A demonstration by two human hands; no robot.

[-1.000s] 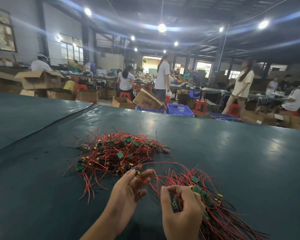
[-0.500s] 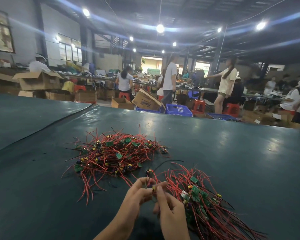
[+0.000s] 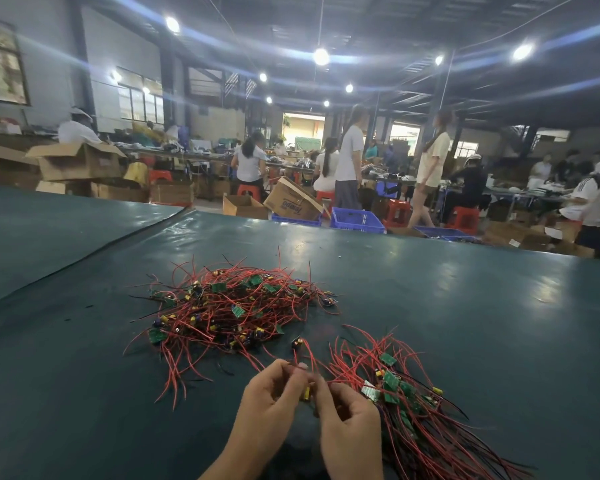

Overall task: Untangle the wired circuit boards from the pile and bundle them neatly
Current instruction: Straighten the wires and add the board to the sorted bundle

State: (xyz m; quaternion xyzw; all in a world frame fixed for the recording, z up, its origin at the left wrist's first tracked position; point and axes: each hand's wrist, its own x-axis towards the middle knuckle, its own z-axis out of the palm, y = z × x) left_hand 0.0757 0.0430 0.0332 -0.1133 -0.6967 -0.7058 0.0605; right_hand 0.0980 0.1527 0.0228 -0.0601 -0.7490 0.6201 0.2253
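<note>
WIRES ON THE LINE: A worker's two hands meet low over a dark green bench (image 3: 465, 323) in a busy workshop. The left hand (image 3: 269, 401) and right hand (image 3: 352, 426) are drawn close, fingers (image 3: 293, 372) curled and tips together. Both are pinching one wired board (image 3: 306, 393), of which little more than a yellow piece and thin red leads (image 3: 311, 358) shows between them. The leads rise from the fingertips toward a small dark part (image 3: 297, 342) near the pile's closest edge.

Beyond the hands, toward the middle of the bench, lies the pile (image 3: 236, 306) — a loose tangle of red wires, small green boards and yellow and blue components, with stray ends fanning out on all sides. Just right of the right hand rests the bundle (image 3: 416, 420). Its red and black wires run roughly one way toward the lower right corner, and its green boards cluster at the end nearest the hands. Whether the right hand touches it cannot be told. Pile and bundle lie near each other but apart.

Behind the bench's far edge stand open cardboard boxes (image 3: 80, 161), blue crates (image 3: 357, 220) and red stools (image 3: 397, 211). People (image 3: 350, 161) sit and stand at long tables (image 3: 201, 155) under round ceiling lamps (image 3: 321, 57)
</note>
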